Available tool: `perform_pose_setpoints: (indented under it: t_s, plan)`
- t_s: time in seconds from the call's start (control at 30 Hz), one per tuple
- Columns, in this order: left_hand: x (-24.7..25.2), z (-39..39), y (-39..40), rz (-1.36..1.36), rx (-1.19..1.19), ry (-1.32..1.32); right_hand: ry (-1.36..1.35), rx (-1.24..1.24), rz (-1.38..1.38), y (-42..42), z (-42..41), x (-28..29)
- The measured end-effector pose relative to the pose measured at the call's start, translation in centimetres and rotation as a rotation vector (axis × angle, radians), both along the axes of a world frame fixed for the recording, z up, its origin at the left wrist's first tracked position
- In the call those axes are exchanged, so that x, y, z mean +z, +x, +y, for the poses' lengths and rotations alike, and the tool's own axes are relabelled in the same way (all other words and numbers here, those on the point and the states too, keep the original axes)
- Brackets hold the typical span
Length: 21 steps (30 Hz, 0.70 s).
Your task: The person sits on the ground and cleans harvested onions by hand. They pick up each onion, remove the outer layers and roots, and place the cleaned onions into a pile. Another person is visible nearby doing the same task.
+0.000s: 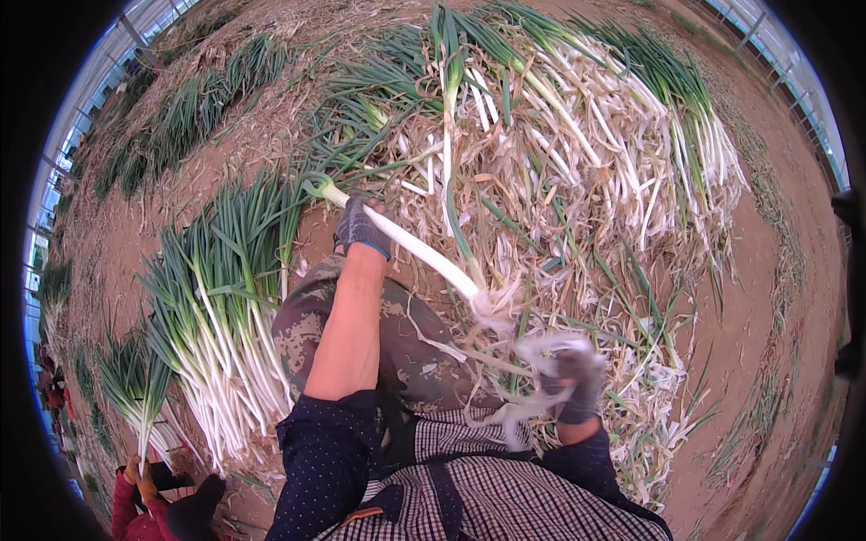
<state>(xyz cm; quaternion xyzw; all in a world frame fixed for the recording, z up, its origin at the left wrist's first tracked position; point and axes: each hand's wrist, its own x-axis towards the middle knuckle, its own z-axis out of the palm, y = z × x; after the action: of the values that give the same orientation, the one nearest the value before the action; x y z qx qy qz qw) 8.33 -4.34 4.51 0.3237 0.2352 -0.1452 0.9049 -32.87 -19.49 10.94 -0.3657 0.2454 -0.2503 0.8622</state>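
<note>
My left hand [362, 226], in a grey fingerless glove, is closed around the upper part of a thick green onion stalk [426, 253]. The white shaft slants down to the right and its rooted end lies over my camouflage-covered knee. My right hand [575, 382], gloved and motion-blurred, is at the lower right with loose whitish outer leaf strips [534, 351] in its fingers. Beyond both hands spreads a big pile of untrimmed green onions [588, 128] with dry husks. At my left lies a row of clean white-stemmed green onions [230, 365].
A co-worker [155, 500] in red sleeves and orange gloves holds a bundle of green onions [145, 399] at the lower left. More onion heaps [183, 115] lie at the upper left. Peeled husks [649, 406] litter the soil to my right. A metal frame post [139, 40] stands at the far left.
</note>
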Motion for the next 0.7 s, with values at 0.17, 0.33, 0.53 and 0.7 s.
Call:
perform_pose_setpoints:
  t_s: [0.17,0.33,0.53,0.7]
  plan:
    - [-0.9,1.6,1.9,0.007,0.071,0.139,-0.371,-0.198,-0.281,-14.2,-13.3,3.1]
    - [-0.2,1.2,1.1,0.017,0.069,0.156,-1.209,0.605,1.724,-15.2,-14.5,-0.5]
    - [0.4,1.0,-0.1,0.015,0.066,0.295,-0.99,0.249,0.474,1.4,-2.7,-1.0]
    - [1.9,1.3,-0.6,0.045,0.049,0.324,-1.632,0.177,0.193,11.9,3.5,3.4]
